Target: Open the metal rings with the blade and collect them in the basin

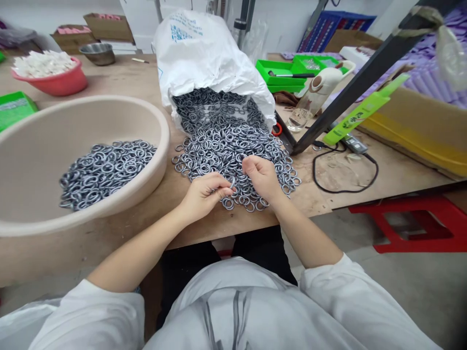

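A heap of grey metal rings (226,143) spills onto the table from a white sack (204,53) lying on its side. At the heap's near edge, my left hand (204,197) pinches a single ring (232,183) between thumb and fingertips. Just to its right, my right hand (263,179) is closed above the rings with its fingers curled in; anything inside it is hidden. A large beige basin (162,141) at the left holds a pile of similar rings (109,167).
A slanted dark metal post (339,82) rises right of the heap, near a black cable (341,193) and a green fan-like strip (359,116). Behind stand green trays (270,68) and a beige bottle (321,85). A red bowl (54,85) sits far left; a red stool (394,233) is below right.
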Demonstrator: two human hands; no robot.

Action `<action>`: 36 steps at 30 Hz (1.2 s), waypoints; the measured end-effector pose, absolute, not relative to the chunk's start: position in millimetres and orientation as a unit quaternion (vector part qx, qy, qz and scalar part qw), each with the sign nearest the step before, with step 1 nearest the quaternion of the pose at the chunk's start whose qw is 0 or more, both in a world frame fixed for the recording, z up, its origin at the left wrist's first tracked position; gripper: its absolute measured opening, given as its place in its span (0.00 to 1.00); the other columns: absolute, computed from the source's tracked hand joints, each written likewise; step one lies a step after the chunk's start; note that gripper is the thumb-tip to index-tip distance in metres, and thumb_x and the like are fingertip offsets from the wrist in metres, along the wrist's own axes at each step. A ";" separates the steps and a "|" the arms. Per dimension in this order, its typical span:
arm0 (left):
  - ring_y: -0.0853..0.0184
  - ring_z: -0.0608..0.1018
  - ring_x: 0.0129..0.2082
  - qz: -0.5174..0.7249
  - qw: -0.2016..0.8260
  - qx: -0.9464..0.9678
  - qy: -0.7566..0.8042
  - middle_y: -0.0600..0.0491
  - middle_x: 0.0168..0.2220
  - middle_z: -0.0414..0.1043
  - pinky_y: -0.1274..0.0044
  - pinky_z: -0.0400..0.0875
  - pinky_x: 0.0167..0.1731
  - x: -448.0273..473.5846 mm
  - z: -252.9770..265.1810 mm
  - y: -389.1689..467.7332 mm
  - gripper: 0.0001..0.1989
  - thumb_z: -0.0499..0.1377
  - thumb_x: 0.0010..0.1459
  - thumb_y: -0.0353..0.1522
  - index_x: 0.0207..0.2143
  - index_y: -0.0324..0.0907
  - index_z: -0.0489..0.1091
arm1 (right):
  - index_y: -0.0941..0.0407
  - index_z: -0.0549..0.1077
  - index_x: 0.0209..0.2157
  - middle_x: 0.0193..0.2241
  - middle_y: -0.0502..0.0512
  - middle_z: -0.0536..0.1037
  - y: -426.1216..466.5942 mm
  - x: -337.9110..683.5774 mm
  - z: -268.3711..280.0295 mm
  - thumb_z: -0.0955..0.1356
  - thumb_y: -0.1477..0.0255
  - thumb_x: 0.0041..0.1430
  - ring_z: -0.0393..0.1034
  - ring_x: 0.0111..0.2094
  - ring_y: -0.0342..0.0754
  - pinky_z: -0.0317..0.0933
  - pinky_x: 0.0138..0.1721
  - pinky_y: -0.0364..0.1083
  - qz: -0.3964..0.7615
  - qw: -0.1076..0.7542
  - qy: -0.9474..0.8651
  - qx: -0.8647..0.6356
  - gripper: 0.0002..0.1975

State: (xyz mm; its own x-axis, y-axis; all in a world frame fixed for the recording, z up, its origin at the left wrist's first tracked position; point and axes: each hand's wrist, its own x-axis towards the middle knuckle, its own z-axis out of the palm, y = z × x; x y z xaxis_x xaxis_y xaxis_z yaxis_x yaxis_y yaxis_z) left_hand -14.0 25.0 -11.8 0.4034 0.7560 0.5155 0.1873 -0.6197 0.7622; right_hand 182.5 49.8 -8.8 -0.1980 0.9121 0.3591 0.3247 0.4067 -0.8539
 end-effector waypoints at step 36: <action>0.75 0.61 0.15 0.459 0.741 0.299 0.389 0.61 0.17 0.55 0.80 0.68 0.21 -2.9 24.9 6.7 0.12 0.55 0.64 0.38 0.29 0.41 0.66 | 0.56 0.79 0.35 0.38 0.58 0.78 78.5 190.7 -2.3 0.67 0.66 0.62 0.71 0.36 0.51 0.56 0.34 0.47 0.046 0.186 -0.774 -0.603 0.10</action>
State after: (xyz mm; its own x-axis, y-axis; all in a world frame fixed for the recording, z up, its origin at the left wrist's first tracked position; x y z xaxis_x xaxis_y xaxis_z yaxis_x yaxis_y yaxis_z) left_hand -2.9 6.7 24.9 0.2754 0.9128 -0.3015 -0.4477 0.3993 0.8001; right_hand 190.7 78.5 -2.3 -0.2037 0.9507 0.2340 0.9167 0.2691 -0.2953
